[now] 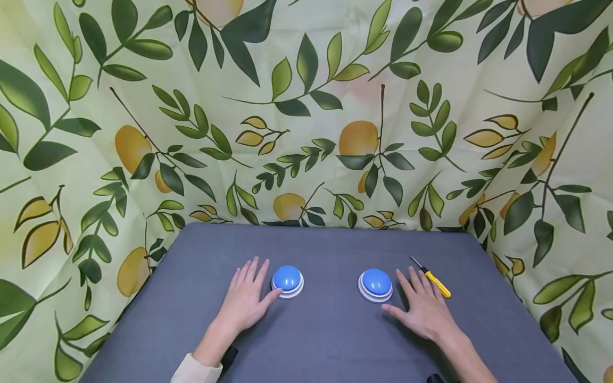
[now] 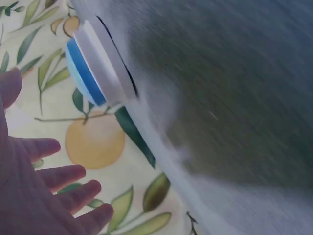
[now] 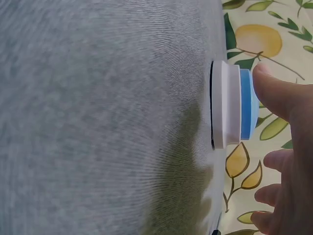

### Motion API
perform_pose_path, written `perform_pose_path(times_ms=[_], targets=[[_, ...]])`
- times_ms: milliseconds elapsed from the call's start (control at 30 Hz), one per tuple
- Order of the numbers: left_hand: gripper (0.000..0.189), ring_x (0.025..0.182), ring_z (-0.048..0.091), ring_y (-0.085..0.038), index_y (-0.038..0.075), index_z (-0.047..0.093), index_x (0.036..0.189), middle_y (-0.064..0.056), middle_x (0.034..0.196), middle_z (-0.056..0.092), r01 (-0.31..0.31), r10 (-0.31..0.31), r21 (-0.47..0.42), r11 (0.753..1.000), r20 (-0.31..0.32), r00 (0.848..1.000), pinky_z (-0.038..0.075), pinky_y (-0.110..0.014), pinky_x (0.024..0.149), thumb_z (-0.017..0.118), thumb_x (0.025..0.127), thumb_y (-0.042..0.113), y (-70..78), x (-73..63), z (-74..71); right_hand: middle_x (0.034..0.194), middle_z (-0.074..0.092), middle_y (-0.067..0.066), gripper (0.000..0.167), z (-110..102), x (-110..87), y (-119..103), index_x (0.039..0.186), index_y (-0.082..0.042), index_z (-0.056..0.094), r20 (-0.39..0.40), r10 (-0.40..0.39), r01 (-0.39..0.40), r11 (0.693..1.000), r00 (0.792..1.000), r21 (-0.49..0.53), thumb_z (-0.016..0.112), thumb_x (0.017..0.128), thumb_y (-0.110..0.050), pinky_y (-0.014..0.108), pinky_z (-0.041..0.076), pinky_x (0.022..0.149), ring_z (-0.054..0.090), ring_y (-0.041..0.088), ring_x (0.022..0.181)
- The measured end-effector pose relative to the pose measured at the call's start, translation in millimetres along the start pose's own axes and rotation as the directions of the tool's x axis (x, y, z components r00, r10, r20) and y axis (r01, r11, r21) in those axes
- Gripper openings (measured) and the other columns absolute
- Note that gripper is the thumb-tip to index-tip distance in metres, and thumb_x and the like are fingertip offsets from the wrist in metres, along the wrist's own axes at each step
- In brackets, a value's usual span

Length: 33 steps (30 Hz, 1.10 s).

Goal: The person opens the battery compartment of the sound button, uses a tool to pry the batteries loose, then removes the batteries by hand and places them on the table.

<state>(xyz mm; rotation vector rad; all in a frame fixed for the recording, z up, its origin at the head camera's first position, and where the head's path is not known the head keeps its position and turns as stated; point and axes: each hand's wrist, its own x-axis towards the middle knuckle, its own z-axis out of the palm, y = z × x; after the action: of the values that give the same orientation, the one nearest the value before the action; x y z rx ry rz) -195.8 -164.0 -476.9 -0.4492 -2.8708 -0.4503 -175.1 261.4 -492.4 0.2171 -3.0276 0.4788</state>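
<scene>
Two round blue push buttons with white bases sit on the dark grey table. My left hand (image 1: 245, 304) is held palm down with fingers spread, just left of the left button (image 1: 287, 278); the thumb tip is right by its rim. In the left wrist view the fingers and thumb of that hand (image 2: 36, 188) stand apart from the button (image 2: 100, 63). To the right of the right button (image 1: 376, 282), my right hand (image 1: 423, 309) is also spread, holding nothing. The right wrist view shows its thumb close over the blue dome (image 3: 248, 105).
A small screwdriver (image 1: 438, 284) with a yellow and black handle lies beyond the right hand's fingertips. The table (image 1: 330, 340) ends at the back against a hanging cloth (image 1: 306, 154) with leaves and fruit, which also rises on both sides.
</scene>
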Motion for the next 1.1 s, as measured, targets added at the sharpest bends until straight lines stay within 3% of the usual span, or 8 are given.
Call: perform_pose_path(times_ms=[300,600,833,1100], targets=[[0.068,0.141,0.039,-0.04,0.005,0.047,0.15,-0.022,0.154,0.043,-0.1,0.097,-0.071,0.992,-0.05,0.994,0.033,-0.059,0.113,0.062,0.098,0.046,29.6,19.1,1.5,0.16,0.025,0.033,0.099,-5,3.7,-4,0.156,-0.004,0.036,-0.022,-0.012,0.014,0.999,1.0,0.049,0.063,0.088,-0.069,0.072,0.018,0.112,0.02,0.055,0.145],[0.059,0.139,0.042,-0.039,0.004,0.049,0.147,-0.02,0.151,0.046,-0.155,0.158,-0.266,0.952,-0.009,0.987,0.036,-0.057,0.111,0.06,0.101,0.038,66.7,39.1,12.1,0.157,0.028,0.035,0.093,-6,7.8,-1,0.154,-0.001,0.038,-0.019,-0.022,0.024,0.993,1.0,0.111,0.066,0.09,-0.061,0.072,0.025,0.109,0.025,0.056,0.143],[0.056,0.139,0.044,-0.033,0.006,0.049,0.148,-0.014,0.149,0.047,-0.125,0.159,-0.352,0.928,0.07,0.985,0.036,-0.051,0.113,0.06,0.102,0.037,92.5,57.2,24.8,0.156,0.031,0.034,0.089,-6,12.7,-1,0.152,0.0,0.04,-0.004,-0.029,0.029,0.977,1.0,0.211,0.07,0.09,-0.055,0.073,0.03,0.106,0.03,0.054,0.141],[0.059,0.14,0.044,-0.029,0.007,0.048,0.149,-0.011,0.15,0.047,-0.038,0.132,-0.517,0.855,0.146,0.98,0.037,-0.05,0.112,0.059,0.101,0.04,111.7,73.1,35.1,0.154,0.035,0.033,0.085,-8,16.9,-5,0.151,0.001,0.041,0.015,-0.012,0.007,0.953,1.0,0.304,0.072,0.091,-0.049,0.07,0.031,0.108,0.034,0.053,0.14]])
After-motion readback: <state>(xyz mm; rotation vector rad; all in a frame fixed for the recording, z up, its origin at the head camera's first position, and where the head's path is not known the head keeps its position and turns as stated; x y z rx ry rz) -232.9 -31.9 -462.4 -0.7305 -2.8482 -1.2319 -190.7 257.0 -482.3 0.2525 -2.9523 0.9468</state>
